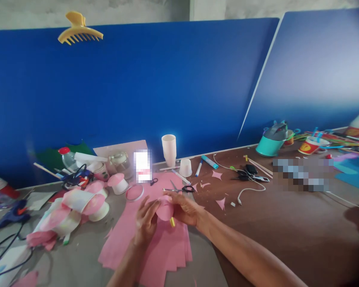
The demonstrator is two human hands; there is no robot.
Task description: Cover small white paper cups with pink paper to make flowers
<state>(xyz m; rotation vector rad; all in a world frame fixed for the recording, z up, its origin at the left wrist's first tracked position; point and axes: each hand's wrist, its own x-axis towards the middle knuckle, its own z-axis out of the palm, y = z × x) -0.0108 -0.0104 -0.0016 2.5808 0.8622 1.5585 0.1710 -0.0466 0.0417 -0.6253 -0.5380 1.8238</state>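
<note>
Both hands pinch a pink paper-covered cup [165, 210] between them, the left hand [146, 223] curled on its near side and the right hand [182, 209] gripping from the right with a yellow stick [172, 222] tucked under its fingers. It hovers over a stack of pink paper [155, 251] on the table [287, 223]. Scissors [179, 188] lie just beyond, with white cups [169, 149] farther back.
</note>
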